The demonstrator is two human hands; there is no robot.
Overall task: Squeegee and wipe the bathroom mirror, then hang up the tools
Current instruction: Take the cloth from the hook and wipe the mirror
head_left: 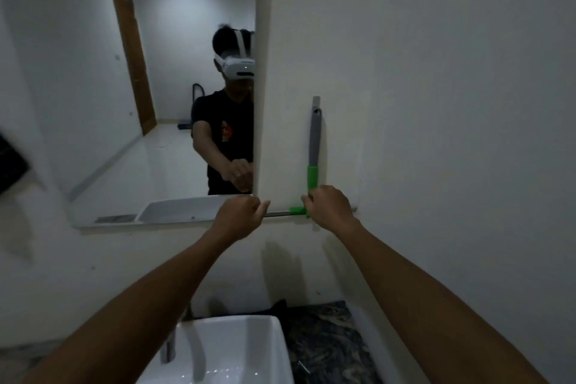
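The squeegee [314, 137] hangs upright on the white wall, its grey handle caught on a hook strip [316, 100] just right of the mirror [156, 103]. A green neck joins the handle to the thin horizontal blade at the bottom. My left hand [240, 215] is closed around the blade's left end, by the mirror's lower right corner. My right hand [327, 206] grips the green head where neck and blade meet. A dark cloth [276, 305] lies bunched behind the basin.
Below my arms a white basin [280, 352] with a metal tap [168, 349] sits on a dark marbled counter [327, 337]. A dark object [11, 162] hangs at the left edge. The mirror reflects a person and a wooden door.
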